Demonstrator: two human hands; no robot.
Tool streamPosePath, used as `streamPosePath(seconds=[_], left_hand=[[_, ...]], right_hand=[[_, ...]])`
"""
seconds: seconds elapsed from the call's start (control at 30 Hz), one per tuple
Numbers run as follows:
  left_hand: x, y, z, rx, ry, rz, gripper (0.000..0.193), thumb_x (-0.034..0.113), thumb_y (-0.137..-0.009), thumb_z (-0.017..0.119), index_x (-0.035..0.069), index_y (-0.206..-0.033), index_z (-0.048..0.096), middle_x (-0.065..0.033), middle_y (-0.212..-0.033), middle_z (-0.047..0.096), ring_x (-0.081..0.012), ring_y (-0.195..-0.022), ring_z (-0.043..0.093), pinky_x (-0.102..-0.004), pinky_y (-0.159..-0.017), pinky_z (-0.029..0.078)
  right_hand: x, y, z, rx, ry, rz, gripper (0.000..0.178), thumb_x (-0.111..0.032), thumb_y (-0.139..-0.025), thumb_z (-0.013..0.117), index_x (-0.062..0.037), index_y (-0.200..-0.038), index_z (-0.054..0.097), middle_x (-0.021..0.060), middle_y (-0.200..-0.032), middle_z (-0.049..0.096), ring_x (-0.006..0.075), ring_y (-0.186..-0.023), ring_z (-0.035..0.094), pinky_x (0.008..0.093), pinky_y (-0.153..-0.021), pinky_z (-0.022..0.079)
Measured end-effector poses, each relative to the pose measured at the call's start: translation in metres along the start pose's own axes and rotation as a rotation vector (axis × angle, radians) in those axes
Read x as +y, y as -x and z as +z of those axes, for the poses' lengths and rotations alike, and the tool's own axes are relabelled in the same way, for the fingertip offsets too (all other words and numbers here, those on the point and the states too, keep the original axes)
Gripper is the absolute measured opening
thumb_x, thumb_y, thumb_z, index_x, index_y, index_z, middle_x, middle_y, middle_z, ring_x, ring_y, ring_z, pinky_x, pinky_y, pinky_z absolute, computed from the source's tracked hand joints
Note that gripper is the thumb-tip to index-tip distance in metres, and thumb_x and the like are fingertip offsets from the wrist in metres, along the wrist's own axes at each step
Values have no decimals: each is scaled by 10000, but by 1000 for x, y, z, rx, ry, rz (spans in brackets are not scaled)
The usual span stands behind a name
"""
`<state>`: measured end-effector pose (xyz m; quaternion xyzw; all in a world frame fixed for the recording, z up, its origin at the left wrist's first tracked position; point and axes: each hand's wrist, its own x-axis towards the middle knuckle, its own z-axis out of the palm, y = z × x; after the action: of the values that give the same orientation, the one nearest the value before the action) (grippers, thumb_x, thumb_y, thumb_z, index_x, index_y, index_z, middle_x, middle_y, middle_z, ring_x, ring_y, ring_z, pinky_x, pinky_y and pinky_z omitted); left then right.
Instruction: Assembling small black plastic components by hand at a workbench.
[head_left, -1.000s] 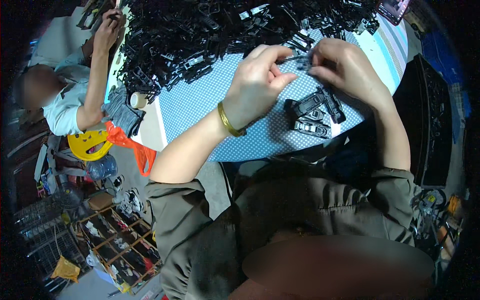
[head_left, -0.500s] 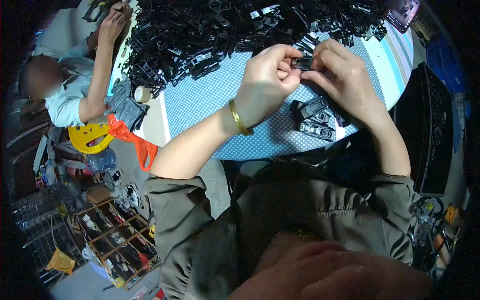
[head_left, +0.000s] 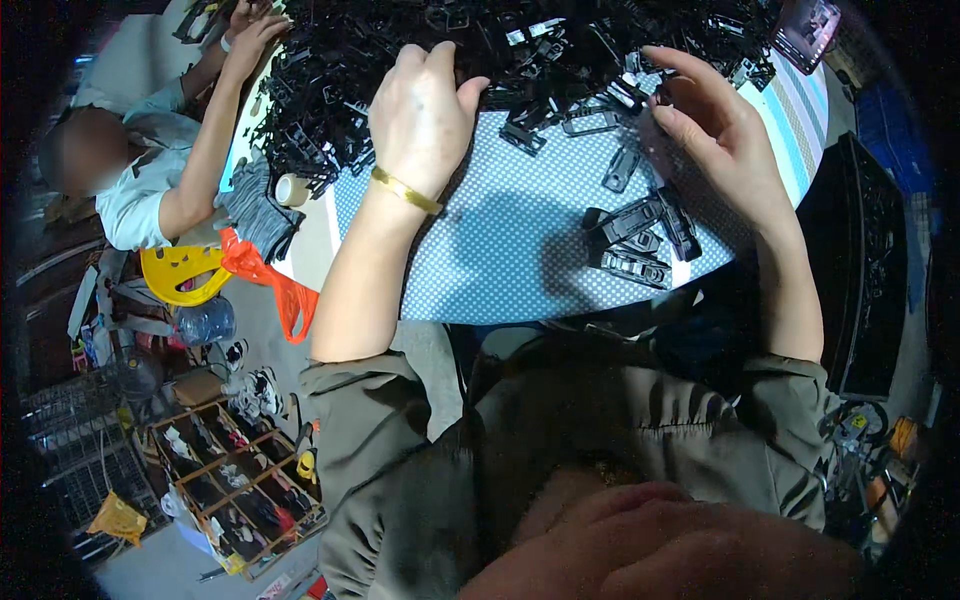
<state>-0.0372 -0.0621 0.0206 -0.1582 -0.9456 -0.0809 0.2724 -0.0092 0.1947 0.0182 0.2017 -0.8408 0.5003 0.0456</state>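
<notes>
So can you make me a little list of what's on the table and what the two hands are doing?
table: round, blue cloth with white dots
big pile: lots of black plastic parts across the far side
small stack: a few black parts near the person
left hand: palm down, reaching into the big pile
right hand: fingers spread open, at the pile's edge, above the small stack
wrist: gold bangle on the left arm
other person: a co-worker's hands at the pile, far left

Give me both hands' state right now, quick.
Left hand: fingers curled down into the pile of black plastic parts; whether it grips one cannot be told.
Right hand: open, fingers spread, holding nothing visible.
</notes>
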Motion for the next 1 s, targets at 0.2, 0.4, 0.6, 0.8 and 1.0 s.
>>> streamPosePath(seconds=[0.2,0.4,0.6,0.8,1.0], left_hand=[[-3,-7,11,53,34,42,342,135,-589,731,48,-901,619,-127,-860,481,-286,-839,495,-354,-692,449],[-4,-11,2,155,171,17,353,175,-581,761,23,-867,623,-116,-831,497,-254,-769,513,-316,-669,452],[1,-14,0,-94,1311,-475,312,82,-705,697,-62,-942,554,-59,-835,605,-74,-674,554,-173,-604,441],[23,-8,14,139,647,-140,506,107,-684,733,29,-1111,473,16,-687,540,-24,-569,447,-147,-518,383],[8,-10,10,137,690,-143,208,106,-655,722,32,-828,635,-81,-900,579,-120,-673,559,-228,-606,456]], right_hand=[[2,-4,-6,-60,-272,12,258,-142,-799,607,-51,-1039,580,46,-909,595,119,-803,581,263,-715,501],[7,-5,-7,5,-333,44,243,-131,-787,621,-44,-1009,580,61,-949,599,141,-864,590,273,-764,501],[11,-7,-2,41,-377,8,228,-128,-792,613,-38,-999,577,69,-939,606,145,-824,601,279,-772,501],[9,-6,6,65,-323,-17,228,-142,-796,611,-33,-992,575,77,-926,614,152,-807,617,281,-734,514],[6,-4,4,108,-328,-34,244,-145,-793,618,-41,-1008,570,76,-927,614,155,-800,622,286,-726,517]])
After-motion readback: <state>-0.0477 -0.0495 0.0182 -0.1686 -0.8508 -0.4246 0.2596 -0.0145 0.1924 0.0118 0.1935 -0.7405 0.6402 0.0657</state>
